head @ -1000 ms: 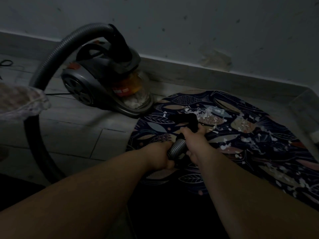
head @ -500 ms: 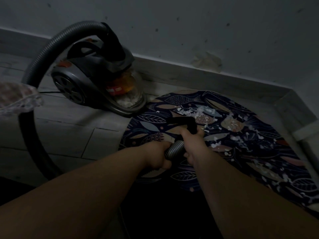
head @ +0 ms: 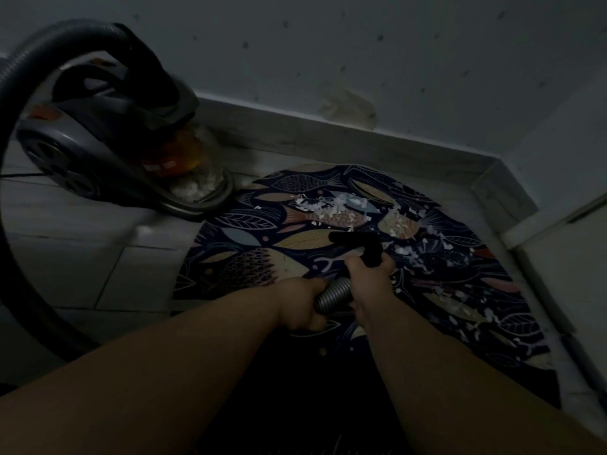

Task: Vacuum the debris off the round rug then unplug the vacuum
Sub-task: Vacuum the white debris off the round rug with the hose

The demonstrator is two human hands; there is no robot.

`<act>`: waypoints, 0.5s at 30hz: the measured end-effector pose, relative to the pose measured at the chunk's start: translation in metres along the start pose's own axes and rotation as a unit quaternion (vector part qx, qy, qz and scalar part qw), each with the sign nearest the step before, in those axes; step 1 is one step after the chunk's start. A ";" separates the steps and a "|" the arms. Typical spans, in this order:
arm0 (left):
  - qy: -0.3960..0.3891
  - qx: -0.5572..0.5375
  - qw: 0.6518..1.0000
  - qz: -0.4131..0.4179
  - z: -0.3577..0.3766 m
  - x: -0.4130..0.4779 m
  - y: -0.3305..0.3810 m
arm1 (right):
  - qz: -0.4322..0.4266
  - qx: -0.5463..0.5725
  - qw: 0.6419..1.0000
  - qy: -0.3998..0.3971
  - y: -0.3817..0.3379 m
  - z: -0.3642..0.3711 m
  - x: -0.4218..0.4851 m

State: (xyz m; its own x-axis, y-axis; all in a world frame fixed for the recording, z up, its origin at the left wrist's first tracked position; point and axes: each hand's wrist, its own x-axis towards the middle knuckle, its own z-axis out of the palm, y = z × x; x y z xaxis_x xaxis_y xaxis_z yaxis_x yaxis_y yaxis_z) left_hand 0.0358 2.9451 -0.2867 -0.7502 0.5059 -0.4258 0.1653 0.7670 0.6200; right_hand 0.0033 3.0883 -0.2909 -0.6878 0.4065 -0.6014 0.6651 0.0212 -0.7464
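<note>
**Round rug** (head: 249, 238): dark, printed with fish and leaves. It lies on the pale tiled floor (head: 98, 257) in a corner, its far edge near the skirting board (head: 328, 139).

**Debris** (head: 331, 208): white paper-like scraps on the rug. The thickest patch sits just beyond the nozzle, on the far side from both hands. Looser scraps trail down the rug's right part, to the right of the right hand.

**Vacuum** (head: 108, 139): grey and black canister, standing on the floor to the left of the rug and well apart from the hands. Its front lip is just beside the rug's far-left edge. The clear dust cup (head: 197, 185) holds white scraps.

**Hose** (head: 333, 295): a ribbed silver length shows between the two hands. A black length arcs from the canister top down the left side of the view.

**Nozzle** (head: 358, 241): black, low over the middle of the rug and pointing left. Whether it touches the pile cannot be told.

**Left hand** (head: 300, 305): fingers wrapped round the ribbed hose, nearer the body.

**Right hand** (head: 369, 277): fingers curled round the black neck of the hose just behind the nozzle, just ahead of the left hand. The two hands are close together on the one hose.

**Pale object** (head: 565, 257): at the right edge beside the rug. What it is cannot be told.
</note>
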 end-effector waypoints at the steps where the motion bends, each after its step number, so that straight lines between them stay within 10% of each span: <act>1: 0.004 0.002 1.000 0.002 0.002 0.003 0.001 | -0.001 -0.001 1.000 0.005 0.000 -0.002 0.003; 15: 0.024 -0.037 0.999 -0.009 -0.008 0.013 -0.014 | -0.023 -0.014 0.999 -0.025 -0.008 0.014 0.022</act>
State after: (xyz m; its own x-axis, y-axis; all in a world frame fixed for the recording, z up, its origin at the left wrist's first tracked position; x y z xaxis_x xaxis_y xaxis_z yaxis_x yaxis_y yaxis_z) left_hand 0.0182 2.9377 -0.2959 -0.7826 0.4716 -0.4064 0.1057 0.7440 0.6597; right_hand -0.0210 3.0842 -0.3020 -0.7312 0.3576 -0.5808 0.6398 0.0642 -0.7659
